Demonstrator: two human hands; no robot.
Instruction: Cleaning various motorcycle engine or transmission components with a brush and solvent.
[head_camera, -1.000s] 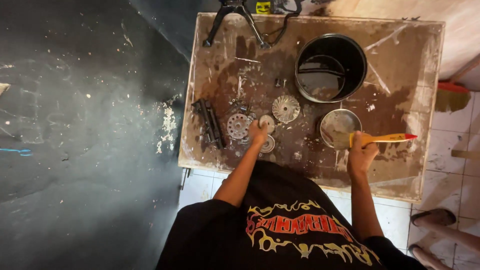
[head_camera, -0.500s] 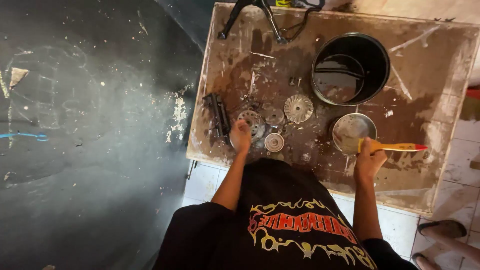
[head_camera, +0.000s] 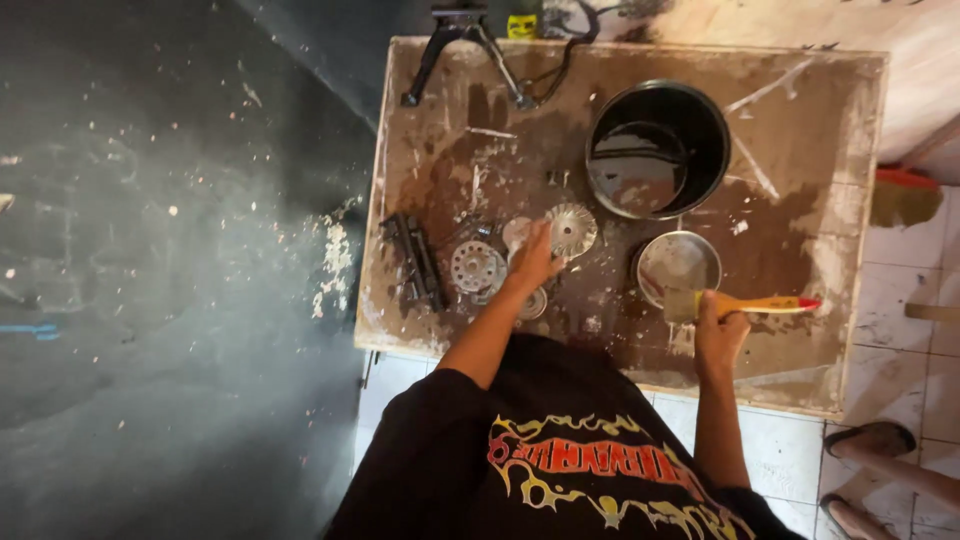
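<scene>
Head view looks straight down on a stained brown wooden workboard with my two arms reaching up from six o'clock. My left hand sits near the board's centre, fingers spread flat over a cluster of small round metal parts; whether it pinches anything I cannot tell, since the palm hides what lies beneath. The finned round silver metal disc lies touching that hand's fingertips at about one o'clock from it, flat on the board, so it has no long axis to speak of. At nine o'clock from the same hand lies a second round silver plate with a ring of holes, just beside it, and further out the same way a dark ribbed metal block runs roughly twelve to six

My right hand is closed around the paintbrush with yellow handle and red tip. The brush's long axis runs nine to three, bristles toward nine, red tip toward three. The bristles rest at the lower rim of the small round shallow metal bowl, which lies at about eleven o'clock from this hand. The large black round bucket stands at twelve o'clock of the bowl, just beside it

The finned disc is far nearer my left hand; the bowl is nearer my right
</scene>
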